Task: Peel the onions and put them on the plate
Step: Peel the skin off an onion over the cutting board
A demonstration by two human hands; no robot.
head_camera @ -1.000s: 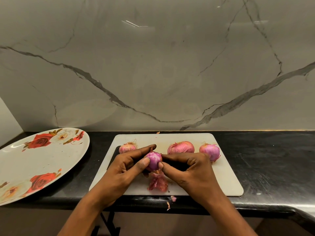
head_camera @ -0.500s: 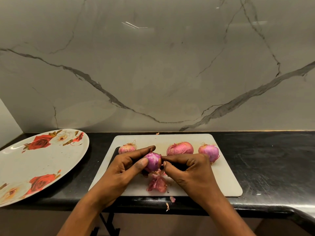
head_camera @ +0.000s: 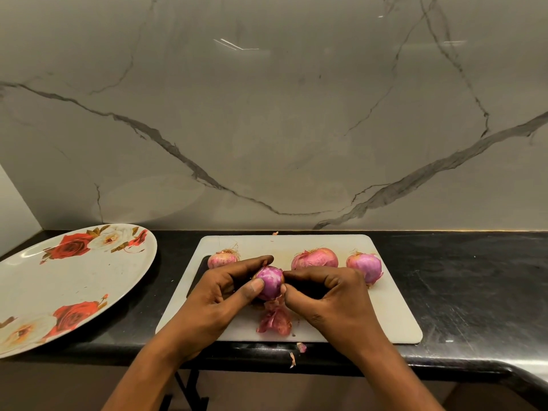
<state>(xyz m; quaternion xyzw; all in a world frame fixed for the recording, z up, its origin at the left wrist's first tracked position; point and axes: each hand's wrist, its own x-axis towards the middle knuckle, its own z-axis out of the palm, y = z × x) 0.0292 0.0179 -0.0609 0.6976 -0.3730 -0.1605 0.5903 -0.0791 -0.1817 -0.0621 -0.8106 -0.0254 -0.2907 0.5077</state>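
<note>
A small purple onion with most of its skin off sits between both hands over the white cutting board. My left hand grips it from the left with thumb and fingers. My right hand pinches it from the right, thumb at its lower edge. A strip of loose skin hangs from the onion down to the board. Three unpeeled onions lie along the board's far side: one on the left, two on the right. The rose-patterned plate stands at the left.
Board and plate rest on a black counter against a marble wall. Bits of skin lie on the counter's front edge. The counter's front edge curves toward me at the far right.
Both hands stay on the onion with only slight finger shifts; the peeled skin hangs a little lower under it.
</note>
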